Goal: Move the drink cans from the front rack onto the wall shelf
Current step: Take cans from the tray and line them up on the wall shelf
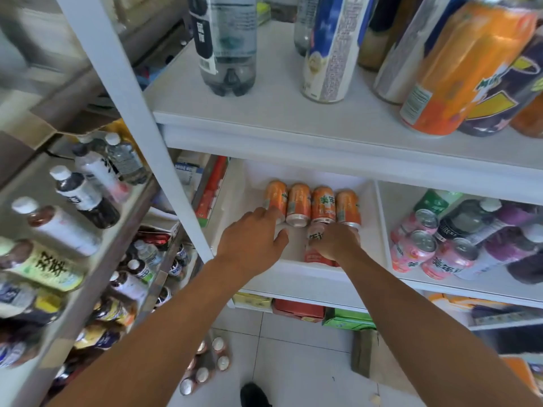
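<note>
A: Left side first. What's there?
B: Slanted rack (97, 218) full of upright bottles, white caps. Below it, a cluster of cans on the floor (205, 365), tops up.

A: Left hand?
B: Left hand (252, 239) is inside the middle white shelf (293, 265), fingers straight and spread, fingertips on the leftmost orange can (275, 201). Grasping nothing, only touching.

A: Where are the cans?
B: Four orange cans in a row, side by side and touching, at the back of that shelf compartment. Leftmost under the left fingertips; the next ones (298, 204) (323, 204); the rightmost (348, 208) just behind the right hand.

A: Right hand?
B: Right hand (335, 240) is curled over a reddish-pink can (316, 245) standing in front of the row, near the shelf's front edge. Fingers wrap its top, so it's grasping that can.

A: Further right?
B: Next compartment: pink cans (423, 248) packed together beside dark and purple bottles (511, 239).

A: Upper shelf?
B: Large bottles, a clear one (226, 45) at left, an orange one (458, 69) at right.
</note>
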Motion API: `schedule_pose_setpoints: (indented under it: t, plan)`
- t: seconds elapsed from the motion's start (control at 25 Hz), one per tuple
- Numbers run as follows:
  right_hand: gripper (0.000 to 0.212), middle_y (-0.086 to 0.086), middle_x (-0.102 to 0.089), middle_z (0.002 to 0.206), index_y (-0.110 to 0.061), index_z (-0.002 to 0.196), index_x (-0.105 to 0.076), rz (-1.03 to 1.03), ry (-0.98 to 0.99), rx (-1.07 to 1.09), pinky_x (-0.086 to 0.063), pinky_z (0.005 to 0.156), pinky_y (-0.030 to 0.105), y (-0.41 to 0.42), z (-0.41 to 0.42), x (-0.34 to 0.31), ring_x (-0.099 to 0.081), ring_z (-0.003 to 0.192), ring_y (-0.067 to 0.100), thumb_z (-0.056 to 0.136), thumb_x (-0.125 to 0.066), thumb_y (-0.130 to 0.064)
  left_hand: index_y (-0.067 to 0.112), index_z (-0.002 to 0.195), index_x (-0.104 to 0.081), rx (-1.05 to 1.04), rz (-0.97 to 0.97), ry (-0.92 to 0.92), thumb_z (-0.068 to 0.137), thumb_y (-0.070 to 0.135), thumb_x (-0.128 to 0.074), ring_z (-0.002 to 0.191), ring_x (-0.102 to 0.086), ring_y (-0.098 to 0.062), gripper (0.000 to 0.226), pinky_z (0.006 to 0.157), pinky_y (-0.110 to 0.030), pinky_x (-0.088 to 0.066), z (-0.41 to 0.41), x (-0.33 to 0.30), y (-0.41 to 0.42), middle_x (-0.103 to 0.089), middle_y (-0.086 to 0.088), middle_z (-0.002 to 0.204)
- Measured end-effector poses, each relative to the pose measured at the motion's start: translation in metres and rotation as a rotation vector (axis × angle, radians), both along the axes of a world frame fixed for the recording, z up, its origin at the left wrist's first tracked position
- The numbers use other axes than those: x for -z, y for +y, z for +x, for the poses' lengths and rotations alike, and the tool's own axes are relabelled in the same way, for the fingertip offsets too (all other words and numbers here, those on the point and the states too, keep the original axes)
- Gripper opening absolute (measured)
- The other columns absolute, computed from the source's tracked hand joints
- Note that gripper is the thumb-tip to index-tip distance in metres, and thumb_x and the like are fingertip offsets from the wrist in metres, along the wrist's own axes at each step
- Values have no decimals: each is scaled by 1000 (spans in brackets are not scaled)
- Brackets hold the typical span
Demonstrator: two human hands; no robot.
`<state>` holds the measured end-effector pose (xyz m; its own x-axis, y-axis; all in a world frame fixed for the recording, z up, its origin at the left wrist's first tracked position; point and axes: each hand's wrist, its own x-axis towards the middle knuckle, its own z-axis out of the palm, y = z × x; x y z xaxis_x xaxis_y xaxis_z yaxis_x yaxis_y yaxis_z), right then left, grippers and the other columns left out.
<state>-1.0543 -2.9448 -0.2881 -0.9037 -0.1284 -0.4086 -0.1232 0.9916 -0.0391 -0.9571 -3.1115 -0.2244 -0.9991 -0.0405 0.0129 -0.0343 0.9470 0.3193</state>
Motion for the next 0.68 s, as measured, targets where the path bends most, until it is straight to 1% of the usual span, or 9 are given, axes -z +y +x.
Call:
schedule_pose_setpoints:
  t: [0.08, 0.2, 0.32, 0.36, 0.48, 0.52, 0.6, 0.64, 0.68]
  plan:
    - [43, 5, -63, 112, -17, 118, -57, 7, -39, -14, -49, 89, 34, -9, -2, -1, -64, 104, 23, 92, -58, -52, 22, 131, -45, -3, 0, -2, 97, 43, -42, 105, -58, -22, 41, 78, -34, -48, -5, 1, -2, -59, -2, 119]
    - [53, 7, -62, 110, -13, 129, -54, -32, -123, -23, -54, 85, 33, -22, -7, 3, -64, 101, 25, 89, -65, -46, 23, 130, -44, -10, 11, -6, 96, 43, -43, 103, -60, -22, 39, 75, -32, -48, -8, 5, -5, -60, -2, 118]
    - [56, 8, -60, 110, -11, 131, -51, -79, -211, 4, -56, 87, 37, -26, -8, 4, -63, 103, 26, 87, -69, -41, 23, 130, -44, -25, 33, -20, 96, 43, -44, 104, -61, -21, 40, 78, -34, -52, -10, 9, -10, -60, -2, 119]
    - [57, 8, -59, 110, -11, 130, -49, -117, -230, 41, -57, 84, 37, -25, -9, 6, -63, 101, 25, 86, -71, -39, 23, 130, -44, -32, 38, -26, 96, 44, -44, 104, -61, -21, 40, 80, -35, -53, -11, 11, -11, -60, -2, 119]
    - [57, 5, -59, 99, -13, 123, -47, -362, -281, 217, -56, 60, 32, -13, -8, 12, -64, 84, 20, 80, -77, -35, 24, 131, -43, -53, 52, -33, 96, 45, -44, 105, -61, -20, 41, 83, -39, -55, -10, 11, -14, -61, 0, 120]
    - [56, 4, -59, 98, -15, 120, -45, -443, -290, 254, -58, 57, 33, -10, -8, 11, -64, 82, 20, 79, -77, -35, 25, 131, -43, -65, 55, -34, 96, 45, -44, 106, -61, -20, 41, 83, -40, -55, -10, 11, -16, -61, 1, 121]
    - [57, 3, -59, 99, -18, 121, -43, -594, -277, 268, -60, 59, 37, -5, -8, 9, -65, 84, 20, 78, -76, -35, 26, 131, -44, -98, 79, -37, 96, 44, -45, 106, -61, -20, 39, 84, -40, -54, -10, 8, -23, -61, 2, 120]
    - [59, 0, -59, 98, -18, 124, -42, -670, -254, 249, -58, 61, 36, -5, -6, 3, -64, 84, 16, 78, -77, -32, 26, 130, -45, -113, 102, -39, 96, 44, -46, 106, -61, -20, 39, 85, -39, -53, -10, 7, -26, -61, 1, 120]
    - [60, -3, -60, 99, -19, 126, -41, -745, -231, 230, -54, 62, 31, -6, -3, -6, -62, 83, 12, 80, -77, -29, 26, 129, -46, -128, 139, -44, 96, 44, -47, 105, -61, -20, 38, 86, -39, -53, -8, 6, -29, -62, 1, 119]
